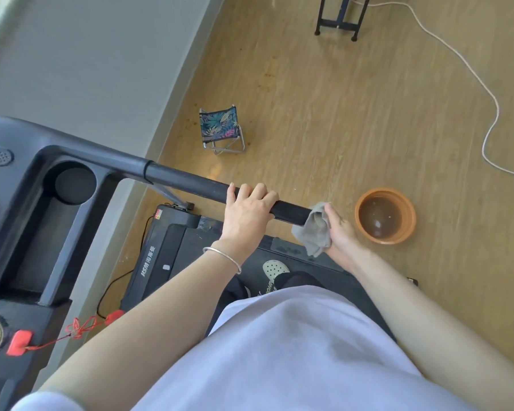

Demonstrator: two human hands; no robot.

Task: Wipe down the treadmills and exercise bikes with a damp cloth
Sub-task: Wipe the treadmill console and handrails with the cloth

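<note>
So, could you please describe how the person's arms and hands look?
Both forearms are bare, ungloved. The left hand has a thin silver bangle round its wrist; the right hand shows no jewellery. A pale short sleeve covers the left upper arm.

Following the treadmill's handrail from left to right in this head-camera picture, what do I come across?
Round cup holder → left hand gripping the handrail → grey cloth at the rail's end → right hand holding it → orange basin of water on the floor.

A leaf-print folding stool (220,129) stands on the wood floor (339,114), white cord (498,111) well apart
</note>
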